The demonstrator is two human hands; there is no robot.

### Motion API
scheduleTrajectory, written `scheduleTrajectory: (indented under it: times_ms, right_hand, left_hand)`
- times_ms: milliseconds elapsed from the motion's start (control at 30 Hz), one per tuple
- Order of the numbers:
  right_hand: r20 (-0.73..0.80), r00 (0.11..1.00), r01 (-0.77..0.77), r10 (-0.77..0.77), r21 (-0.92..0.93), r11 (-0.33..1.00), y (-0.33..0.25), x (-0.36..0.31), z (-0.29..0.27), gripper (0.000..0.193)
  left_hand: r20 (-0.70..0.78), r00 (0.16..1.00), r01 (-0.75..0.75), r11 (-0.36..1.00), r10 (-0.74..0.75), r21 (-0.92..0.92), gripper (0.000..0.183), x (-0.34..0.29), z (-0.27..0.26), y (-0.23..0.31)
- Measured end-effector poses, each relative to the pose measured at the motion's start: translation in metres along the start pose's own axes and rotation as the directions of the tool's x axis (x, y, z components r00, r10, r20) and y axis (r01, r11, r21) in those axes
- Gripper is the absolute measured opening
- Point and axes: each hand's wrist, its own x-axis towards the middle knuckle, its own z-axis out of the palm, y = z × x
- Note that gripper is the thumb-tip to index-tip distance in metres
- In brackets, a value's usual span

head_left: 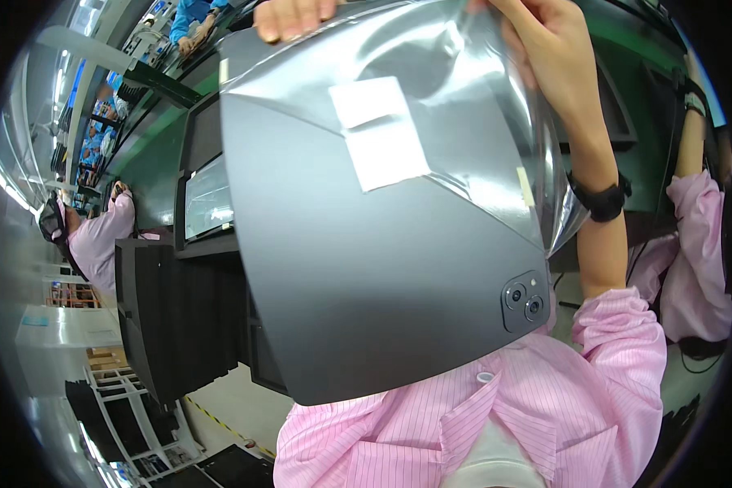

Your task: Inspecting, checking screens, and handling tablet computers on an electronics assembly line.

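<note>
A dark grey tablet point(366, 293) fills the middle of the view, back side toward me, with a camera bump point(525, 299) near its lower right corner. Clear plastic film point(472, 106) covers its upper part, wrinkled and standing loose along the right side. A white label point(382, 142) and small pale tabs are on the film. My left hand point(293, 16) is closed over the tablet's top edge, only its fingers showing. At the upper right corner my right hand point(549, 49) is closed on the film, its fingertips partly cut off by the frame's edge.
Left of the tablet, a black tray point(193, 150) holds a glassy panel point(210, 199) on the green bench point(150, 167). A stack of black trays point(183, 317) stands nearer me. Other people in pink sleeves point(695, 244) are at the right and far left.
</note>
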Motion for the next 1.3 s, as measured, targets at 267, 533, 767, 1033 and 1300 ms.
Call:
scheduleTrajectory:
  times_ms: [267, 533, 767, 1033, 1300]
  right_hand:
    - [0.041, 0.999, 0.026, -0.032, 0.155, 0.988, -0.009, 0.008, 0.018, 0.022]
    - [-0.053, 0.995, 0.08, -0.08, -0.009, 0.997, -0.015, 0.012, 0.018, 0.024]
    - [0.481, 0.631, 0.775, -0.609, -0.439, 0.455, -0.094, -0.079, -0.001, 0.021]
    - [0.651, 0.508, 0.656, -0.564, 0.132, 0.743, -0.082, -0.083, -0.017, 0.064]
    - [0.327, 0.785, 0.551, -0.527, 0.021, 0.834, -0.028, -0.108, -0.013, 0.05]
  left_hand:
    - [-0.079, 0.997, 0.025, 0.998, -0.021, 0.053, 0.015, 0.001, 0.016, 0.022]
    - [-0.318, 0.928, 0.237, 0.967, -0.196, 0.093, 0.021, -0.017, 0.042, 0.047]
    - [-0.447, 0.836, 0.44, 0.875, -0.317, 0.202, 0.027, -0.023, 0.077, 0.064]
    - [-0.42, 0.86, 0.413, 0.878, -0.29, 0.241, 0.016, -0.038, 0.081, 0.084]
    - [-0.51, 0.852, 0.223, 0.964, -0.122, 0.142, 0.022, -0.091, 0.091, 0.075]
